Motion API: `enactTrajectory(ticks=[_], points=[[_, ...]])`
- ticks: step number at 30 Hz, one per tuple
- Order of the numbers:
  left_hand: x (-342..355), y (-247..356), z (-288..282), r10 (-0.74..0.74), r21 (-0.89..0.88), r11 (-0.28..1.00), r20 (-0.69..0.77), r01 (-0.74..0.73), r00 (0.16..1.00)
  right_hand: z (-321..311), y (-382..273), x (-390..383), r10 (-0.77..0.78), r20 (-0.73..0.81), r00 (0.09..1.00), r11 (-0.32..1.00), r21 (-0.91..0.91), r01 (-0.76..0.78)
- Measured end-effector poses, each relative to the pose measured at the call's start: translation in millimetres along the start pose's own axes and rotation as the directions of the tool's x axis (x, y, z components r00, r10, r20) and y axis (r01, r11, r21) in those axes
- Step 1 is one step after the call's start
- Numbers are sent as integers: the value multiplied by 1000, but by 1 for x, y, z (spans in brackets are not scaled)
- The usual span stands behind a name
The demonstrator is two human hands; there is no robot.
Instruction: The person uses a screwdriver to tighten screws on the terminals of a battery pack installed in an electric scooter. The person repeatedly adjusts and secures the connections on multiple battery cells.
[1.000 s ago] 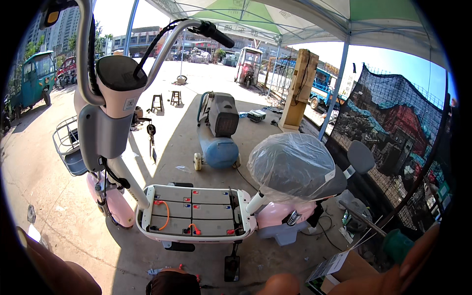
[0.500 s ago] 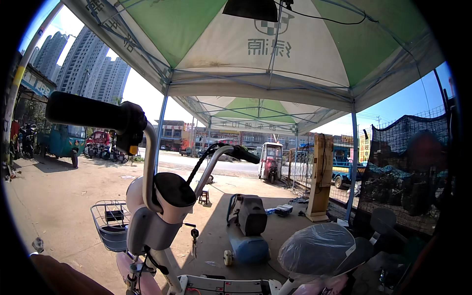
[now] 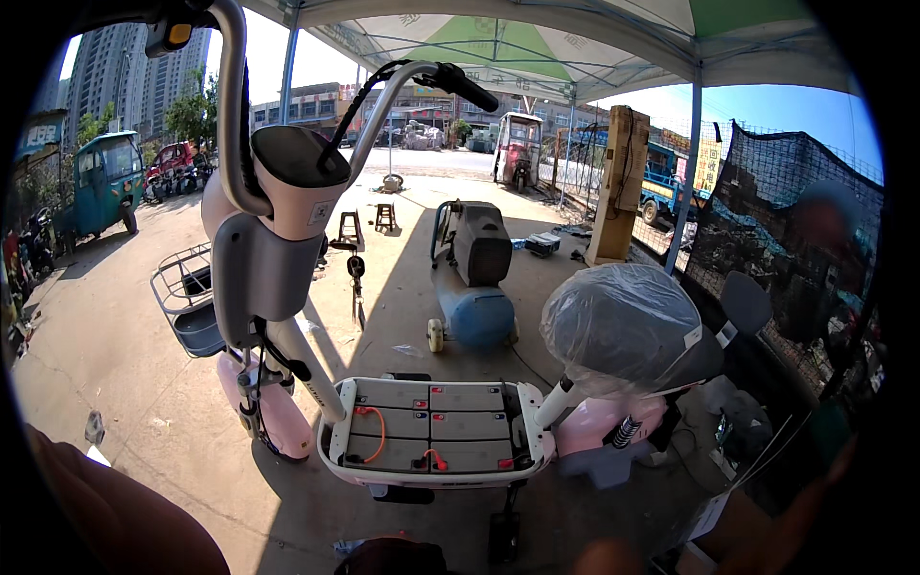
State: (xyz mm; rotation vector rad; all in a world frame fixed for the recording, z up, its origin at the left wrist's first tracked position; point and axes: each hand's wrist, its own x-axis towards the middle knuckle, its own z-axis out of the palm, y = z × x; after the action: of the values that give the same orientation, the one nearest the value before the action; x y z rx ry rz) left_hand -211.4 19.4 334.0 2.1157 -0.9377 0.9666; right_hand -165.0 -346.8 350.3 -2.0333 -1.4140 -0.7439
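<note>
Before me stands an electric scooter with a pale pink and grey front column (image 3: 264, 259). Its open footboard tray (image 3: 335, 450) holds several grey battery blocks (image 3: 470, 426). An orange cable (image 3: 380, 436) loops over the left blocks, and a shorter red-orange lead (image 3: 438, 459) lies near the middle front. Clear plastic wraps the seat (image 3: 623, 321). My bare left arm (image 3: 125, 508) enters at the lower left; its hand is out of the picture. At the lower right, my right arm (image 3: 795, 517) is dim and blurred, its hand also not shown. A blurred brownish shape at the bottom edge is unclear.
Behind the scooter is a blue wheeled air compressor (image 3: 479, 321). Two small stools (image 3: 385, 218) stand farther off. A wooden post (image 3: 616, 182) and dark netting (image 3: 786, 259) line the right side. A cardboard box (image 3: 728, 527) sits at the lower right. Parked three-wheelers stand beyond.
My view has tipped downward, bringing the battery tray fully into the picture and pushing the handlebar and canopy upward. More of my left arm shows at the lower left.
</note>
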Motion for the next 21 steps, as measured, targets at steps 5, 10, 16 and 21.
enactTrajectory(ticks=[5, 10, 16, 21], points=[[-9, 1, 7, -24, -3, 1000, 22, 24, 999, -2, -19, -15, -53, 59, 997, 996, -64, 56], [-16, 3, 13, -33, -23, 999, 19, 34, 999, -1, -31, -26, -65, 117, 991, 993, -90, 76], [-19, 3, 21, -29, -38, 999, 24, 30, 999, 5, -33, -32, -76, 152, 986, 992, -93, 90], [-18, 1, 28, -13, -60, 998, 18, 14, 1000, 6, -29, -30, -85, 159, 984, 991, -85, 99]])
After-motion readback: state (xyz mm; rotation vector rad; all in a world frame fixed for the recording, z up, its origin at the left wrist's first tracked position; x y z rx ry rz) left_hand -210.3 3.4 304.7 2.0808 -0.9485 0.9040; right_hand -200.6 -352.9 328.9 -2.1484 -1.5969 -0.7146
